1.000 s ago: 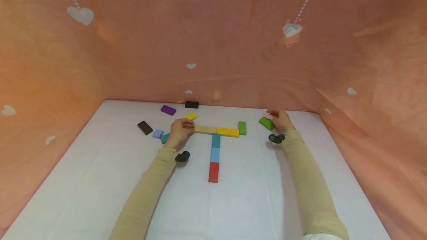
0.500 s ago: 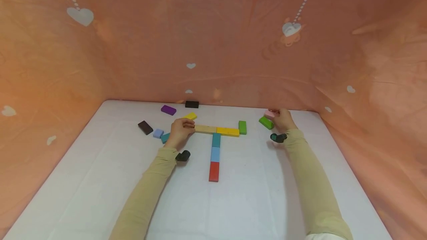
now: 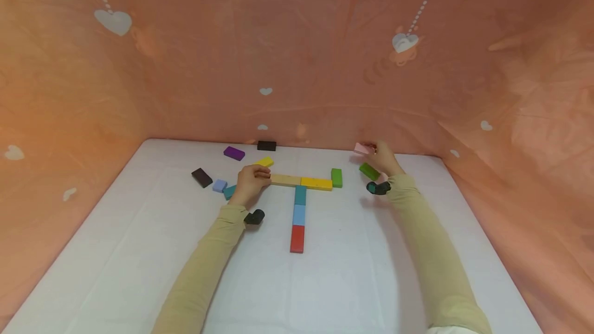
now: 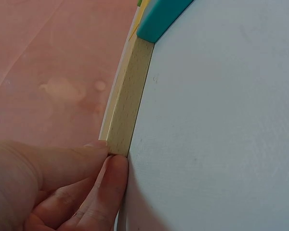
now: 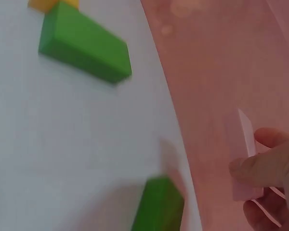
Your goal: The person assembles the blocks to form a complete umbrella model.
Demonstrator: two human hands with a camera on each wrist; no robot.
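In the right wrist view my right hand (image 5: pixel 274 168) pinches a pale pink block (image 5: pixel 245 168) between thumb and fingers. The head view places this pink block (image 3: pixel 363 149) above the table's far edge, with a green block (image 3: pixel 369 171) below my right hand (image 3: pixel 386 159). My left hand (image 3: pixel 251 184) is at the left end of a plain wooden block (image 3: pixel 285 180); in the left wrist view, thumb and fingertip meet on that end. A yellow block (image 3: pixel 316 184) continues the bar, and a green block (image 3: pixel 336 178) adjoins its right end. Teal (image 3: pixel 300 195), light blue (image 3: pixel 299 215) and red blocks (image 3: pixel 297 239) run downward.
Loose blocks lie to the left: dark brown (image 3: pixel 201 178), periwinkle (image 3: pixel 220 185), teal (image 3: pixel 229 193), purple (image 3: pixel 234 153), yellow (image 3: pixel 265 162) and black (image 3: pixel 266 146). The white table (image 3: pixel 362 272) meets a pink cloth wall (image 3: pixel 306 66) at its far edge.
My right hand has lifted the pink block from behind the loose green block and carried it up and slightly left. My left hand has stayed at the wooden block's end.
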